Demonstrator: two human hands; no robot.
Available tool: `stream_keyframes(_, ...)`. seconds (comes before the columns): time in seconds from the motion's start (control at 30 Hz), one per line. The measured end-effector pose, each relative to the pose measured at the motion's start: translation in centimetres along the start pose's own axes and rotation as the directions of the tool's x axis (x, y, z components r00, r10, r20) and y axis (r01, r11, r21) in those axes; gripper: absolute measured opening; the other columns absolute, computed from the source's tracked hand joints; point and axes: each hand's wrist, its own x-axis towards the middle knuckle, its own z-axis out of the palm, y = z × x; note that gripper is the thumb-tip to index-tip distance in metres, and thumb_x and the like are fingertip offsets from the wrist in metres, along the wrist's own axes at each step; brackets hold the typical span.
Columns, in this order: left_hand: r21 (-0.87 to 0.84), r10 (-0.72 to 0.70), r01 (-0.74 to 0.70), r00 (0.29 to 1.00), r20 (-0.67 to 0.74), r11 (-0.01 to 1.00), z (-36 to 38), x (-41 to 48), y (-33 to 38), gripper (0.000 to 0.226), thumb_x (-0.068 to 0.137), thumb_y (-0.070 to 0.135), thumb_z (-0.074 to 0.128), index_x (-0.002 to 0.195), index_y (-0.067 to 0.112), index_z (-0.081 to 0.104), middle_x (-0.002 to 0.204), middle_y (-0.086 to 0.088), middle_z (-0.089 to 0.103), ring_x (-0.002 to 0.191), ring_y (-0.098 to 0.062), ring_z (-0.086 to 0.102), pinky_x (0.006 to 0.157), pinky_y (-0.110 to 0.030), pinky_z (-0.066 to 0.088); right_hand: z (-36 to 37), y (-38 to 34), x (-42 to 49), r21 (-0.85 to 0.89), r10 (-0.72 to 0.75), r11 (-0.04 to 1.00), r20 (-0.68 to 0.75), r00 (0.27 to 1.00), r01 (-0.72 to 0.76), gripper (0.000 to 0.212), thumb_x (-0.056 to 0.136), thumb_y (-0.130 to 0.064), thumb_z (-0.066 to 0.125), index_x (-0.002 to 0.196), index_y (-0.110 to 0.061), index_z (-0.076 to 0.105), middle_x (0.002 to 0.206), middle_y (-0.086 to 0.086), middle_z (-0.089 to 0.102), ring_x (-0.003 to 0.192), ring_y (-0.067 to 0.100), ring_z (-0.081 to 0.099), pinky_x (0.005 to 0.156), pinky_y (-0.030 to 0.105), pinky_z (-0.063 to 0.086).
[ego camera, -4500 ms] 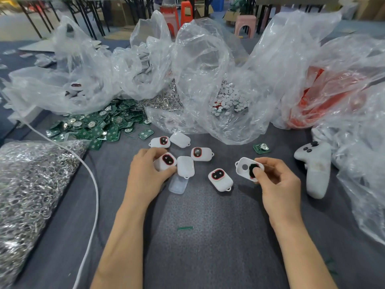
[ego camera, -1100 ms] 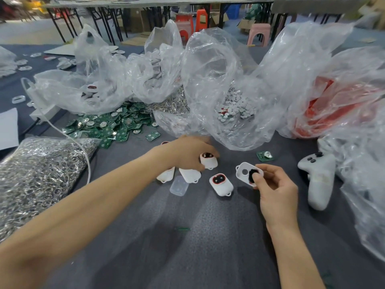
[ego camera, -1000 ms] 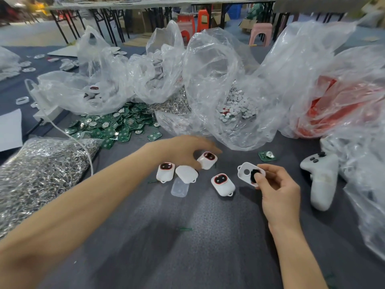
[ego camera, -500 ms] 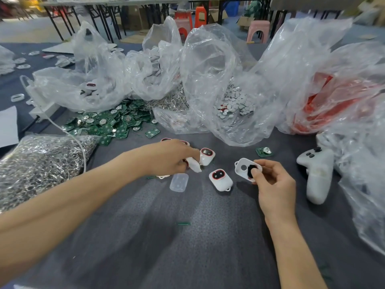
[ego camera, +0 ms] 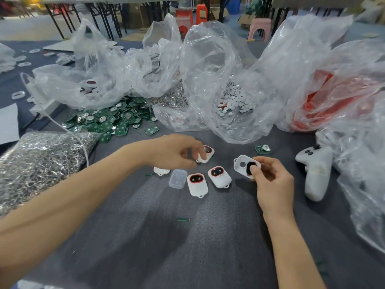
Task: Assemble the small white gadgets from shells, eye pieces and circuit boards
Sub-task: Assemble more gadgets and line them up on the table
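The step in hand looks like fitting an eye piece into a shell. The right hand [ego camera: 270, 182] holds a white shell [ego camera: 241, 163] tilted up off the worktop [ego camera: 208, 247], fingers [ego camera: 268, 162] curled behind it and the thumb pressing a black eye piece [ego camera: 250, 165] against its face, just beside the shell's round hole.

The left hand [ego camera: 175, 152] reaches across to a gadget [ego camera: 206, 153] lying farther back. Its curled fingers are at the gadget's near edge, but the blur there hides whether they pinch it or only touch it (I cannot tell).

Two more gadgets [ego camera: 198, 183], red-rimmed faces up, lie side by side between the hands, with a clear cover [ego camera: 178, 178] touching the left one.

Next, I judge, the eye piece needs seating squarely, then a circuit board; a single board [ego camera: 263, 148] lies just beyond the right hand, and a green pile of boards [ego camera: 110, 122] sits well to the left. Pressing off-centre could leave the eye piece crooked. A white game controller [ego camera: 316, 170] rests to the right.
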Motion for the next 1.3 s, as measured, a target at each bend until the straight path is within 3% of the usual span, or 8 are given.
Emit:
stream_keyframes(0.17, 0.047, -0.024, 0.034, 0.982, -0.185, 0.998, 1.6, -1.3, -0.1, 0.015, 0.088, 0.020, 0.061, 0.103, 0.022, 0.065, 0.084, 0.013, 0.058, 0.074, 0.000, 0.051, 0.069, -0.014, 0.036, 0.0, 0.1, 0.1, 0.020, 0.006, 1.000, 0.008, 1.000, -0.006, 0.029, 0.086, -0.005, 0.065, 0.078, -0.033, 0.066, 0.077, -0.014, 0.070, 0.071, 0.006, 0.066, 0.063, 0.016, 0.052)
stream_keyframes(0.33, 0.157, -0.077, 0.120, 0.964, -0.256, 0.980, 6.7, -1.7, 2.0, 0.038, 0.080, 0.048, 0.066, 0.106, 0.022, 0.056, 0.103, 0.006, 0.045, 0.093, -0.012, 0.042, 0.081, -0.025, 0.036, 0.0, 0.0, 0.0, 0.007, -0.004, 1.000, 0.005, 1.000, 0.004, 0.029, 0.086, -0.005, 0.065, 0.079, -0.032, 0.066, 0.079, -0.009, 0.070, 0.074, 0.014, 0.068, 0.065, 0.018, 0.052)
stream_keyframes(0.5, 0.336, -0.014, 0.102, 0.967, -0.254, 0.936, 6.2, -2.1, 2.3, 0.048, 0.077, 0.035, 0.061, 0.122, 0.030, 0.046, 0.121, 0.008, 0.040, 0.106, -0.017, 0.039, 0.090, -0.032, 0.037, -0.1, -0.2, -0.1, -0.016, -0.016, 1.000, -0.001, 1.000, 0.016, 0.029, 0.085, -0.004, 0.065, 0.080, -0.032, 0.065, 0.081, -0.008, 0.070, 0.077, 0.014, 0.068, 0.072, 0.030, 0.055)
stream_keyframes(0.63, 0.435, 0.167, -0.090, 0.976, -0.143, 0.896, 5.6, -0.2, 3.0, 0.055, 0.087, 0.020, 0.052, 0.138, 0.038, 0.038, 0.150, 0.014, 0.026, 0.135, -0.013, 0.023, 0.105, -0.031, 0.026, 0.0, -0.8, -0.3, -0.004, -0.030, 1.000, -0.078, 0.997, 0.030, 0.027, 0.085, -0.003, 0.064, 0.081, -0.030, 0.065, 0.080, -0.011, 0.069, 0.075, 0.005, 0.065, 0.073, 0.028, 0.053)
stream_keyframes(0.77, 0.541, 0.288, -0.232, 0.958, -0.019, 0.809, 6.1, 3.6, 4.7, 0.037, 0.094, 0.030, 0.053, 0.132, 0.028, 0.049, 0.129, 0.006, 0.050, 0.116, -0.018, 0.042, 0.098, -0.028, 0.030, -0.3, -1.7, -0.6, 0.038, -0.158, 0.983, -0.297, 0.942, 0.177, 0.025, 0.088, -0.003, 0.061, 0.092, -0.028, 0.064, 0.090, -0.014, 0.068, 0.086, 0.000, 0.063, 0.077, 0.012, 0.047)
stream_keyframes(0.97, 0.210, 0.296, -0.251, 0.929, -0.222, 0.945, 6.8, 11.5, 8.9, 0.024, 0.089, 0.026, 0.062, 0.107, 0.012, 0.055, 0.101, -0.004, 0.062, 0.091, -0.025, 0.053, 0.077, -0.040, 0.044, -0.9, -1.8, -1.1, -0.163, -0.435, 0.894, -0.545, 0.717, 0.418, 0.017, 0.089, -0.003, 0.057, 0.106, -0.003, 0.062, 0.103, -0.014, 0.059, 0.094, -0.002, 0.060, 0.081, 0.016, 0.049)
stream_keyframes(1.1, 0.251, 0.155, -0.066, 0.921, -0.357, 0.966, 5.6, 17.6, 10.4, 0.012, 0.090, 0.023, 0.056, 0.094, 0.012, 0.058, 0.105, -0.009, 0.061, 0.095, -0.029, 0.058, 0.076, -0.039, 0.048, -1.0, -1.7, -0.8, -0.145, -0.414, 0.899, -0.586, 0.696, 0.413, 0.018, 0.089, -0.002, 0.057, 0.107, -0.001, 0.062, 0.101, -0.012, 0.059, 0.092, 0.000, 0.061, 0.077, 0.021, 0.053)
stream_keyframes(1.3, 0.125, 0.234, -0.206, 0.931, -0.280, 0.971, 6.8, 21.5, 11.6, 0.015, 0.089, 0.008, 0.057, 0.096, 0.003, 0.069, 0.102, -0.012, 0.068, 0.086, -0.021, 0.061, 0.081, -0.028, 0.047, -0.9, -1.8, -0.8, -0.189, -0.468, 0.877, -0.553, 0.690, 0.443, 0.016, 0.091, -0.002, 0.055, 0.106, -0.001, 0.061, 0.100, -0.006, 0.060, 0.093, 0.002, 0.060, 0.078, 0.015, 0.048)
